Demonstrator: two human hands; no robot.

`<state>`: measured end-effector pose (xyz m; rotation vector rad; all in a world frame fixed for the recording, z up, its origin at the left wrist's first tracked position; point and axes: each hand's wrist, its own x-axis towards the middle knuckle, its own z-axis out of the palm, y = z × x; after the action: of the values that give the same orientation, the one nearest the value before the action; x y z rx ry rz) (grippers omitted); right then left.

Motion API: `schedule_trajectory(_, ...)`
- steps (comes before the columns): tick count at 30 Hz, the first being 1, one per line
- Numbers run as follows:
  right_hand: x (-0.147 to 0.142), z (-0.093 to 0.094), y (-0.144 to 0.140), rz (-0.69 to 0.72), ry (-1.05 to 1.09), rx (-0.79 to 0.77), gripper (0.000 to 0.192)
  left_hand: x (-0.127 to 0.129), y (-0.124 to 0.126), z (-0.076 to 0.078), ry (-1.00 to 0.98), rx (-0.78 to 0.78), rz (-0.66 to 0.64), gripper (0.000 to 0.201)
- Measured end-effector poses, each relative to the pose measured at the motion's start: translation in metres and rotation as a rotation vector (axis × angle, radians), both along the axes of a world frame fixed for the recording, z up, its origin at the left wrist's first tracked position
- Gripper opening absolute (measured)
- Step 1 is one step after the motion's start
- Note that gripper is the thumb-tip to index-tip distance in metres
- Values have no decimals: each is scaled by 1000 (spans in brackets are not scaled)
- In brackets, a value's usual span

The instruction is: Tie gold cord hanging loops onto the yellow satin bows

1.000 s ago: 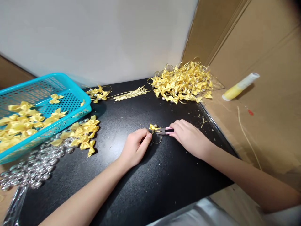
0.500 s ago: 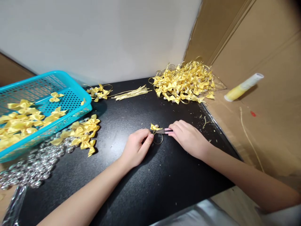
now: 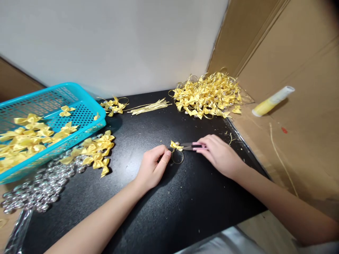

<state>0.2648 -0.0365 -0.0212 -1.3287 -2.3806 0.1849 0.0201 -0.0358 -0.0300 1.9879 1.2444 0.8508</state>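
My left hand [image 3: 153, 166] pinches the bow [image 3: 176, 145] with its loop; my right hand [image 3: 219, 155] grips snips [image 3: 191, 146] pointing leftward at it, blades touching.

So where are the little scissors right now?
In the head view, the snips are in the right hand, right of centre on the black table, tips at the small yellow bow the left hand holds.

We look from our head-worn camera, the only view, forward and down onto the black table [image 3: 164, 211], close over it. The white wall [image 3: 119, 42] fills the upper left of the frame, cardboard [image 3: 304, 53] the upper right.
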Motion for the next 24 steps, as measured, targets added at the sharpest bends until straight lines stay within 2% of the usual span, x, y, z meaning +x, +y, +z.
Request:
schedule_trajectory(3,39,-2,3,-284,39,75,21,-10,8,5,49,99,149,31)
schedule_trajectory(5,67,-5,5,-453,-57,146,26,-17,16,7,194,173,216,29)
schedule_trajectory(7,89,-10,5,-576,-169,167,31,-23,23,8,396,240,195,27)
schedule_trajectory(11,108,-19,3,-680,-252,164,34,-26,31,3,667,319,160,28)
schedule_trajectory(14,108,-20,3,-708,-254,166,32,-25,32,2,745,323,147,24)
schedule_trajectory(17,100,-14,2,-727,-250,187,30,-27,31,8,762,274,82,14)
schedule_trajectory(19,83,-7,0,-688,-205,190,26,-30,31,17,773,219,30,24)
schedule_trajectory(21,54,1,-2,-560,-101,154,24,-33,31,27,792,174,-8,39)
schedule_trajectory(24,-2,7,-1,-251,31,-40,21,-37,30,39,754,162,-16,41)
